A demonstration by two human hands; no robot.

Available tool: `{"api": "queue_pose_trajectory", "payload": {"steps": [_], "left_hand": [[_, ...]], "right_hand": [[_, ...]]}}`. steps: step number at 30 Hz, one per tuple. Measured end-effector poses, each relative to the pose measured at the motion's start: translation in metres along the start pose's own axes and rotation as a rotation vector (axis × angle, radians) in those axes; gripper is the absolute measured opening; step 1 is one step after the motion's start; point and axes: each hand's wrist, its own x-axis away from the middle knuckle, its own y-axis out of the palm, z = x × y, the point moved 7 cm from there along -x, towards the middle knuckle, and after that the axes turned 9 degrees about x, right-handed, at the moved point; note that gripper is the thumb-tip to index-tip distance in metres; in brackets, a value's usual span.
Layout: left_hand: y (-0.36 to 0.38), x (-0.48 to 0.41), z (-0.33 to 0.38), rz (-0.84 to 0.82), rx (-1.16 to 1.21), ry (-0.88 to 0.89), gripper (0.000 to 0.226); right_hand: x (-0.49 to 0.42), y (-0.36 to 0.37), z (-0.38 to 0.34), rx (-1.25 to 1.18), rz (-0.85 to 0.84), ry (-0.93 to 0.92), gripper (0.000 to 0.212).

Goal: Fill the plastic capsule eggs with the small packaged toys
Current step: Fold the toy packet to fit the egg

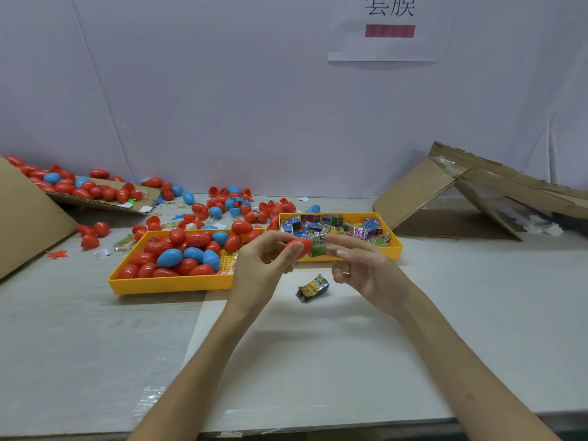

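My left hand (264,265) pinches a red capsule egg half (304,245) above the table's middle. My right hand (359,265) pinches a small packaged toy (318,245) whose end is at the egg's open mouth. A second packaged toy (313,288) lies on the white table just below both hands. Behind on the left, a yellow tray (171,286) holds several red and blue eggs. Another yellow tray (396,246) at the right holds several colourful packaged toys.
Loose red and blue eggs (222,205) and egg halves are scattered behind the trays and on a cardboard sheet (95,202) at far left. Folded cardboard (445,198) leans at far right. A white wall with a paper sign (389,27) closes the back.
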Motion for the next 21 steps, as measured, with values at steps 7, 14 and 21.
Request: {"api": "queue_pose_trajectory", "payload": {"steps": [7,14,21], "left_hand": [[-0.001,-0.001,-0.005,-0.015,-0.023,-0.012,0.022],[0.001,-0.001,-0.008,-0.059,0.017,-0.066,0.024],[0.005,0.0,-0.013,-0.109,0.009,-0.109,0.026]], "right_hand": [[0.0,-0.003,0.0,-0.026,0.013,0.001,0.029],[0.0,0.002,0.0,0.063,-0.025,-0.013,0.027],[-0.001,0.0,0.0,0.138,0.011,-0.017,0.026]]}}
